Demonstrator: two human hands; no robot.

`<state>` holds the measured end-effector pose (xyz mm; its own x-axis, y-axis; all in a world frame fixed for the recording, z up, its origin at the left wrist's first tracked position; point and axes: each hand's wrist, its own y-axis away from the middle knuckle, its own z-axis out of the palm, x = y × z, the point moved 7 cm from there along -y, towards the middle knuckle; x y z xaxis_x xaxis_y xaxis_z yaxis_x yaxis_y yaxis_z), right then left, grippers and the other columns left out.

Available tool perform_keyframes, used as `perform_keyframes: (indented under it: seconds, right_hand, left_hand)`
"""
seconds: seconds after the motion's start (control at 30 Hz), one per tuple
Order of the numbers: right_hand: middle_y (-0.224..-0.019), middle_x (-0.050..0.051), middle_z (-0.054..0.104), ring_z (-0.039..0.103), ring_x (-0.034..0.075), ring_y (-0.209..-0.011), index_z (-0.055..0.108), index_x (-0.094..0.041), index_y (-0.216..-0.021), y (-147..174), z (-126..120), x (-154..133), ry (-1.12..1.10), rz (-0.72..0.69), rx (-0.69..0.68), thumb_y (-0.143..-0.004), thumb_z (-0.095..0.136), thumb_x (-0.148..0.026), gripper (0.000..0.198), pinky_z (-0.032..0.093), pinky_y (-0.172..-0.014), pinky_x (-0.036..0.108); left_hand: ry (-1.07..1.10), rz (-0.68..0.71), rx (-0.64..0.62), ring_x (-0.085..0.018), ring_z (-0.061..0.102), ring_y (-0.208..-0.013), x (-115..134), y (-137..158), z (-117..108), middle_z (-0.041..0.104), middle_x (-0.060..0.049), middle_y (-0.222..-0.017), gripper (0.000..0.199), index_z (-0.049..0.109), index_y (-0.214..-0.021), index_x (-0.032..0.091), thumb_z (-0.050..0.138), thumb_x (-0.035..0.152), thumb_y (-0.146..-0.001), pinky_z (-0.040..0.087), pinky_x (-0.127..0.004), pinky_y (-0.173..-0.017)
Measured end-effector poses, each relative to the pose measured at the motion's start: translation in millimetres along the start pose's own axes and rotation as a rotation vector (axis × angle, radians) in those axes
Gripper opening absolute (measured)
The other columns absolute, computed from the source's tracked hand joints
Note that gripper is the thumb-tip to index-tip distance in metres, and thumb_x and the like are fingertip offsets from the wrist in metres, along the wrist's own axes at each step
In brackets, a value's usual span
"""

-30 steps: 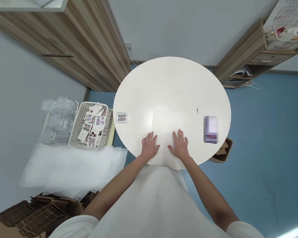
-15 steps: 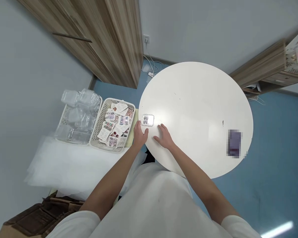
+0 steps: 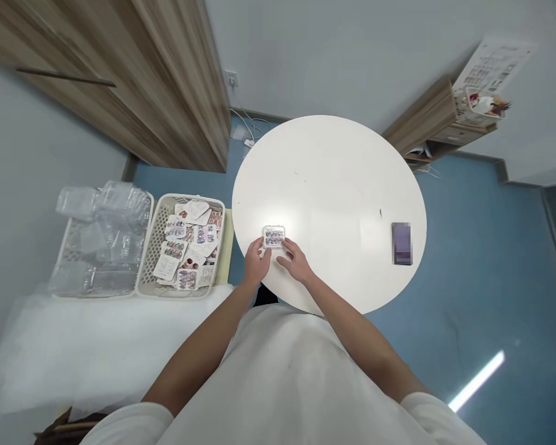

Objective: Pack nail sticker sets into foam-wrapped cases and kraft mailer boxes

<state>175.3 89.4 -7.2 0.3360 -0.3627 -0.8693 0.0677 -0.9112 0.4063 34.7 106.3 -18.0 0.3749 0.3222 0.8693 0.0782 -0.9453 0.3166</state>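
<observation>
A small clear plastic box (image 3: 273,236) with a card of patterned press-on nails in it lies on the white round table (image 3: 333,185), near the edge closest to me. My left hand (image 3: 256,264) is at its left side, with fingers along that edge and the thumb at the near corner. My right hand (image 3: 297,264) has its fingertips against the right edge, its thumb a little apart below. Between them the two hands hold the box. The nails show in two rows through the clear lid.
Left of the table stands a white basket (image 3: 144,278) of nail cards, beside another basket (image 3: 65,244) piled with clear plastic boxes. White wrapping sheets (image 3: 106,346) lie in front of them. A blurred purple object (image 3: 402,243) rests at the table's right. A wooden cabinet (image 3: 167,80) stands behind.
My right hand has come in to the box's right edge. The box now shows its nail rows across the full width, with less glare. The view has shifted.
</observation>
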Motion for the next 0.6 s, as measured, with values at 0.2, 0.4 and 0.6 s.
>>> perform_keyframes:
  seconds: [0.2, 0.4, 0.6]
  right_hand:
    - [-0.132, 0.005, 0.038, 0.039, 0.018, -0.119, 0.044, -0.024, -0.121, 49.5, -65.5, 31.5, 0.001, -0.028, 0.119, -0.073, 0.052, -0.028, 0.049, 0.037, -0.097, 0.036]
    - [-0.117, 0.005, 0.051, 0.049, 0.016, -0.106, 0.052, -0.022, -0.111, 93.5, -132.6, 66.1, -0.031, -0.058, 0.169, -0.072, 0.045, -0.019, 0.039, 0.041, -0.093, 0.033]
    - [-0.113, 0.004, 0.054, 0.050, 0.017, -0.105, 0.056, -0.023, -0.107, 114.2, -163.4, 104.0, 0.038, -0.074, 0.163, -0.071, 0.043, -0.016, 0.039, 0.041, -0.092, 0.033]
  left_hand:
    - [0.039, 0.109, -0.124, -0.018, 0.050, -0.102, 25.6, 35.3, 56.8, 0.052, -0.008, -0.114, 0.039, 0.050, -0.114, 0.019, 0.048, 0.027, -0.077, 0.045, -0.029, -0.083]
    - [-0.024, 0.147, -0.210, -0.017, 0.055, -0.093, 39.9, 77.7, 114.0, 0.057, -0.006, -0.105, 0.031, 0.056, -0.106, 0.020, 0.047, 0.023, -0.076, 0.047, -0.030, -0.079]
    - [-0.124, 0.185, -0.211, -0.015, 0.055, -0.094, 40.5, 114.2, 157.6, 0.056, -0.005, -0.108, 0.032, 0.055, -0.107, 0.020, 0.046, 0.020, -0.076, 0.045, -0.030, -0.084]
